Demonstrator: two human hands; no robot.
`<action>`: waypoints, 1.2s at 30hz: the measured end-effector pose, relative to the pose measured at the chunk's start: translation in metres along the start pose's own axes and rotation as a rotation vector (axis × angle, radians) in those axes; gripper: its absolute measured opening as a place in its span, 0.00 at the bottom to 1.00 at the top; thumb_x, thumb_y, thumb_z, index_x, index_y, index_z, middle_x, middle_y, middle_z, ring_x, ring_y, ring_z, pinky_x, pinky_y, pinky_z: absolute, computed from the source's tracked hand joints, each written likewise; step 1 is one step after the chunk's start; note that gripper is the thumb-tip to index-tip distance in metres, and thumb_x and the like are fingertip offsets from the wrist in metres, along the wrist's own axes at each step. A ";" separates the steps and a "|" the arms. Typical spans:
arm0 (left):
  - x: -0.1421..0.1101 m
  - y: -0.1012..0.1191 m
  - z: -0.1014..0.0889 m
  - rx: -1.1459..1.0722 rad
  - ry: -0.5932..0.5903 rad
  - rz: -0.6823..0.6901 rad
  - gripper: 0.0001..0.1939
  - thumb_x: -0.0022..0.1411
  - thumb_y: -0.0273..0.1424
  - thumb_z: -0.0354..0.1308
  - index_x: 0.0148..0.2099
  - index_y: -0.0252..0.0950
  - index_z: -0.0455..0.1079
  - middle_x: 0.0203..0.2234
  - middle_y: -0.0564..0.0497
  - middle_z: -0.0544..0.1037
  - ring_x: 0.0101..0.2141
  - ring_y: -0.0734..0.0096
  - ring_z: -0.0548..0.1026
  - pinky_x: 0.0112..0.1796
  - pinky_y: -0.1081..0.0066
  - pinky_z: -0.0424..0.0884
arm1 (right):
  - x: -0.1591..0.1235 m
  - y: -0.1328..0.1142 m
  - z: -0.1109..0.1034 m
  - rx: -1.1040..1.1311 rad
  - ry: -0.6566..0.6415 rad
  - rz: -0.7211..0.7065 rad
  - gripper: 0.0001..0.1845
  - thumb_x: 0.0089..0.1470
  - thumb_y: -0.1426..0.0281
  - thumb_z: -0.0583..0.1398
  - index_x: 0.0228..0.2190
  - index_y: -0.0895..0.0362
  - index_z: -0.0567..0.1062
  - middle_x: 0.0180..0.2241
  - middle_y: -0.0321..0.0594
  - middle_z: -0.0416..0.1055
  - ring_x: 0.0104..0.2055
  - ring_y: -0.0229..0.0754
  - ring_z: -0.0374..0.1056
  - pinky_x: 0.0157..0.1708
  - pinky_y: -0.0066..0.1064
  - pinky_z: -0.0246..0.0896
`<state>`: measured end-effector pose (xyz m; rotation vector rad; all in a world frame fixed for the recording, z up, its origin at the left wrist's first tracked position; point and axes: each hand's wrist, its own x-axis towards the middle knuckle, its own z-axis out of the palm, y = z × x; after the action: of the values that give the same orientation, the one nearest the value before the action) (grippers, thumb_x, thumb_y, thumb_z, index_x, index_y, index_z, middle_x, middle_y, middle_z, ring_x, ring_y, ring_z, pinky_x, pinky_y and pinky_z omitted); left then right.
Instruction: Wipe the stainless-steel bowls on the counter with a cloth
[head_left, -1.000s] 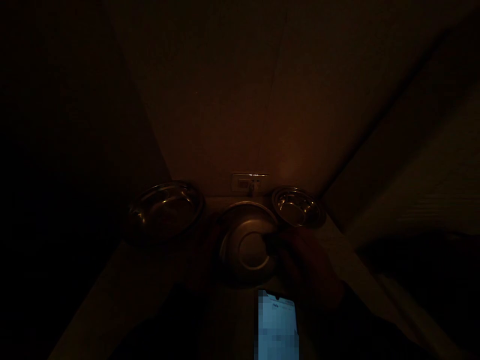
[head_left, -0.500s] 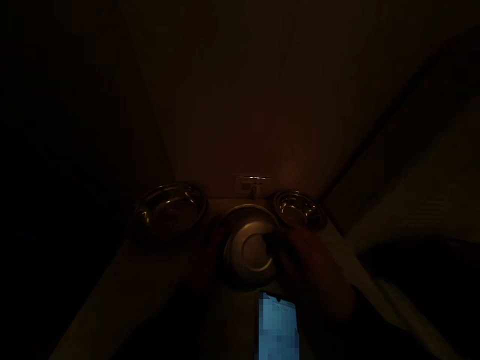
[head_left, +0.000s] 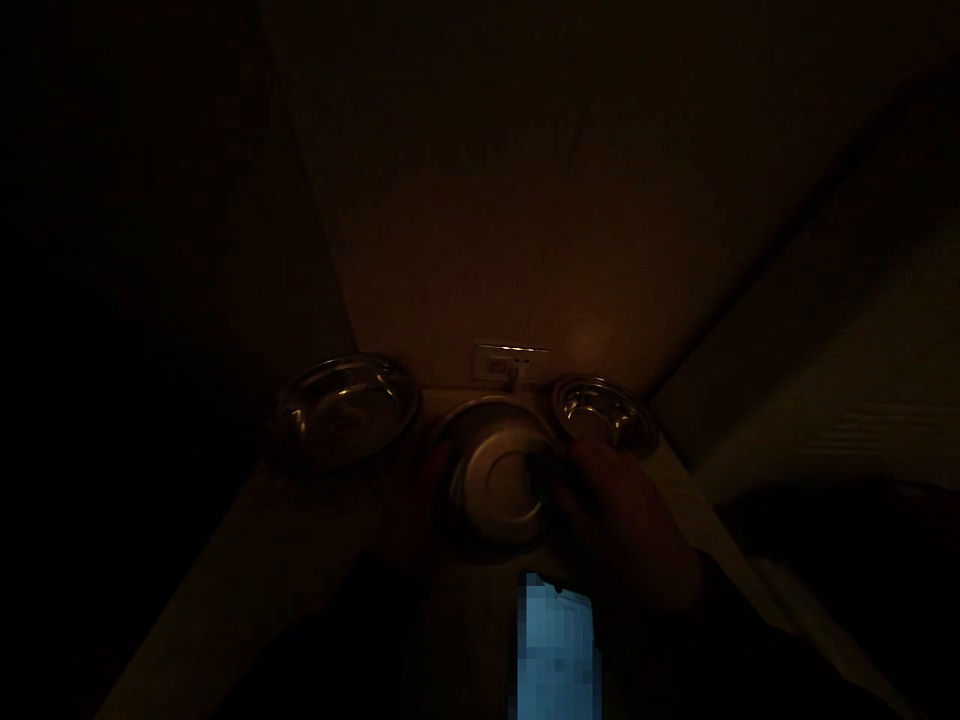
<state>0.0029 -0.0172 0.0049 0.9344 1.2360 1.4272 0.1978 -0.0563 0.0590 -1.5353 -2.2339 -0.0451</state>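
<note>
The scene is very dark, so only some parts can be told with certainty. In the middle there is a round metal bowl point(head_left: 499, 480) — it lies upside down, with the ring of its base facing up. The right hand point(head_left: 626, 515) is at the right side of this bowl and holds a dark object point(head_left: 551, 480) against the base (what this object is, I cannot tell). The left hand point(head_left: 420, 500) is at the left side of the bowl, near its edge; it is so deep in shadow that I cannot tell if its fingers are wide or narrow.

On the far left stands a large shiny metal dish point(head_left: 349, 415), with its hollow side up. On the far right, just beside the bowl, there is a smaller metal dish point(head_left: 600, 415), also with its hollow up. Behind the bowl, a socket plate point(head_left: 495, 362) is on the wall point(head_left: 465, 240). On the near side, between the two forearms, a phone point(head_left: 559, 650) lies with its screen lit — the brightest thing here.
</note>
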 end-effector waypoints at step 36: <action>-0.005 0.004 0.001 -0.099 -0.020 0.000 0.22 0.55 0.39 0.56 0.50 0.34 0.70 0.48 0.46 0.76 0.49 0.60 0.73 0.48 0.65 0.70 | -0.006 -0.036 0.009 -0.073 -0.085 -0.112 0.03 0.55 0.73 0.58 0.34 0.56 0.68 0.32 0.40 0.72 0.33 0.45 0.66 0.33 0.37 0.53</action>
<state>0.0043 -0.0218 0.0090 0.8788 1.1400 1.4630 0.1642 -0.0729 0.0567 -1.4729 -2.4087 -0.0973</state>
